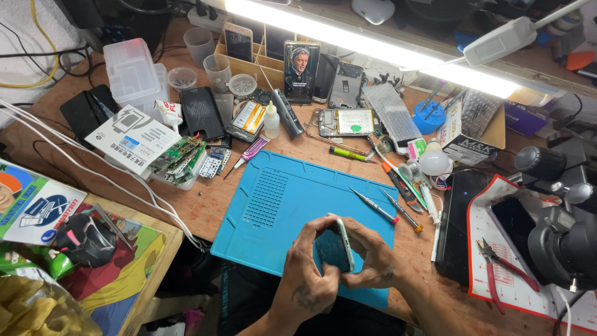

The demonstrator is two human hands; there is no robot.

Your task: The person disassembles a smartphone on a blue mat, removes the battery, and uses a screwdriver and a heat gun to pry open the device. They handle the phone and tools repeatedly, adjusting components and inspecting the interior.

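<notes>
Both my hands hold a smartphone (341,244) on edge over the near part of a blue silicone work mat (273,193). My left hand (309,261) wraps the phone's left side, fingers curled around its dark face. My right hand (372,255) grips the right side with the thumb pressing at the white edge. The phone's lower half is hidden by my fingers.
Two screwdrivers (375,206) lie on the mat's right edge, more tools and a tube beside them. An opened phone (347,122), circuit boards (180,158), small cups and boxes crowd the far bench. A microscope (559,230) and red pliers (497,264) stand at right.
</notes>
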